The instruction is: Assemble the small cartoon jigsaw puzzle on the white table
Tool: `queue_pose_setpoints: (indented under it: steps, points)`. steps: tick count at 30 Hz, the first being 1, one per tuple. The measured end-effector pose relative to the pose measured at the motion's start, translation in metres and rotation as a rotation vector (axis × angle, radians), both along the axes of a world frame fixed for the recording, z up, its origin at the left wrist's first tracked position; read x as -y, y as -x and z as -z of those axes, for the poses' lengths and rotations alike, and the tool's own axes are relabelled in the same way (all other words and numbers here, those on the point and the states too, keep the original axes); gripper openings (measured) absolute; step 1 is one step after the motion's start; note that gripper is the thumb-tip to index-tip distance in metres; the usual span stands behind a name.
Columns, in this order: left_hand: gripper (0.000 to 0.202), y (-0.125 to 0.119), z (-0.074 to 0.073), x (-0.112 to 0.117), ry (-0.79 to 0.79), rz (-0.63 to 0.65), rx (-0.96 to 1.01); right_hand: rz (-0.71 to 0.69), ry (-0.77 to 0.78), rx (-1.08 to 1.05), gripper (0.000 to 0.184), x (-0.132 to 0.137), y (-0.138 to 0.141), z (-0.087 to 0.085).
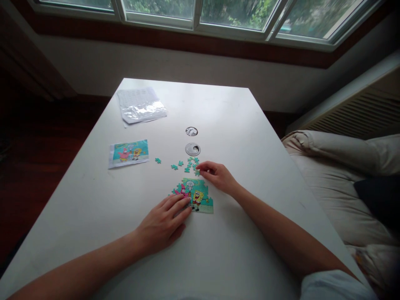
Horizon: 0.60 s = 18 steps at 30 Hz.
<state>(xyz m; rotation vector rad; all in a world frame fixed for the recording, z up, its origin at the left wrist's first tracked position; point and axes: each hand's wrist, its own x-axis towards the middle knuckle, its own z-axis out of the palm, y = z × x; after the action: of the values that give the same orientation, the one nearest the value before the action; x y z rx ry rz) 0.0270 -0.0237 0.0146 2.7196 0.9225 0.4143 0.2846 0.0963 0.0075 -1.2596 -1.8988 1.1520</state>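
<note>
Fingers (180, 204) of left hand (163, 223) slightly spread on puzzle (198, 195), right hand (219, 177) curled at loose pieces (187, 170), grip unclear

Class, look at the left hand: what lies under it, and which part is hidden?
The left hand rests over the lower left of the partly built puzzle. A pink figure shows partly beyond it; the puzzle's surface beneath the hand is covered.
</note>
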Motion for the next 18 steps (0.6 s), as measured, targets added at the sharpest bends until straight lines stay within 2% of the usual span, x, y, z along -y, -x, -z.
queue_pose_setpoints:
  steps: [4,10,15,18]
  points:
    - [0.04,0.001,0.001,-0.001,0.003,0.008,0.006,-0.132,-0.021,0.044,0.016,-0.001,0.013,-0.009]
    - [0.04,0.002,0.0,-0.002,0.011,0.007,0.003,-0.407,-0.168,0.112,0.014,-0.015,0.042,-0.018]
    - [0.04,0.003,0.001,-0.003,0.028,0.008,0.011,-0.591,-0.285,0.238,0.018,-0.03,0.06,-0.018]
    - [0.04,0.004,0.002,-0.004,0.041,0.011,0.011,-0.639,-0.302,0.244,0.021,-0.036,0.062,-0.014]
